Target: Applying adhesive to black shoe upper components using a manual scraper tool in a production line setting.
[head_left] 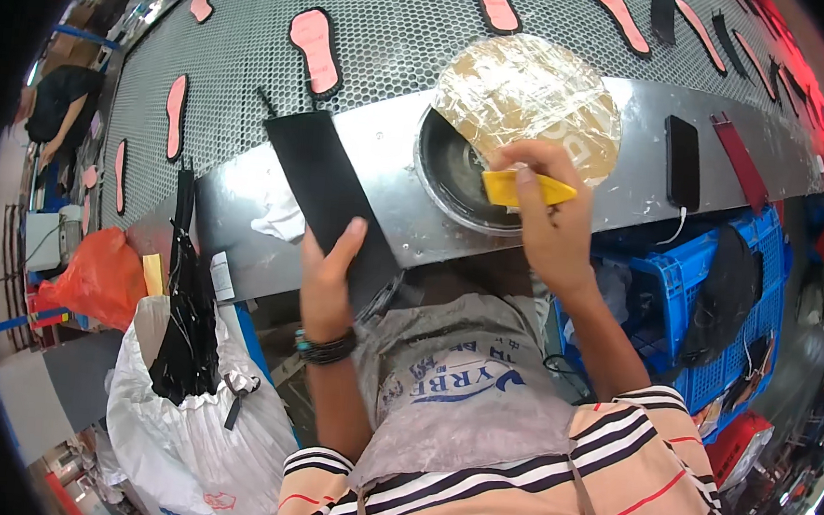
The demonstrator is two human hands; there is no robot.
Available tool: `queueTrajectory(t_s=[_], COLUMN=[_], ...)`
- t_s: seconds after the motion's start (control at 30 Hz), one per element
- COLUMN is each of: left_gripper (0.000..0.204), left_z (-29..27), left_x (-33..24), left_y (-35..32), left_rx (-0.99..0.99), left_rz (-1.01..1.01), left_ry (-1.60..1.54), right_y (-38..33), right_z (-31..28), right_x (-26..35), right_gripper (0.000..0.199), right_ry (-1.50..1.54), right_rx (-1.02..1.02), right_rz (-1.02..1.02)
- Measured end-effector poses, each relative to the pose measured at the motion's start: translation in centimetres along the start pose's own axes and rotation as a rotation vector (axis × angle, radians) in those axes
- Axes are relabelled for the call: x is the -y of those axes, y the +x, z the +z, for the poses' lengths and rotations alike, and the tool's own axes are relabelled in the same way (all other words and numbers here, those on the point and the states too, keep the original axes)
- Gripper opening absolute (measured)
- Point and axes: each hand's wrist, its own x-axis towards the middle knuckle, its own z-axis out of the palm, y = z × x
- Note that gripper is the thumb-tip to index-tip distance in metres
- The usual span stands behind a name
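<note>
Right hand point(557, 232) is pinching the yellow scraper point(503, 188) over the pot point(463, 221)!
Left hand point(326, 288) is gripping the black strip point(326, 178) by its near part; keeping it flat seems wise.

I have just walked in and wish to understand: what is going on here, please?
The person's left hand grips a wide black strip at the metal ledge. The right hand pinches a flat yellow tool over the open part of a round pot; a round cardboard sheet covers the rest. Behind, pink insoles with black edges lie on a mesh surface.
</note>
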Motion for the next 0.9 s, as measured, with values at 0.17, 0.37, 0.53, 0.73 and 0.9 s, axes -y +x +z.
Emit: queueTrajectory(t_s=[0.17,0.37,0.53,0.73,0.9], left_gripper=[0.044,0.069,0.076,0.055,0.033], left_z=[-6.4,-9.4,-5.3,-1.7,-2.1], left_x=[-1.7,1.2,2.2,2.0,2.0], left_y=[-1.5,-1.5,-0.6,-1.9,-0.9], left_rx=[0.673,0.936,0.993,0.215,-0.100], left_rz=[-0.301,-0.436,0.012,0.295,0.162], left_ry=[0.289,-0.538,-0.510,-0.494,-0.237], right_y=[1.0,0.1,-3.0,-1.9,0.8], right_z=[-0.3,1.8,4.4,2.2,-0.8], right_x=[2.6,3.1,3.5,3.8,1.9], right_gripper=[0.020,0.021,0.027,0.027,0.020], right_ry=[-0.193,-0.048,0.194,0.003,-0.060], right_rx=[0.433,0.491,0.183,0.416,0.277], right_rz=[0.118,0.253,0.435,0.332,0.255])
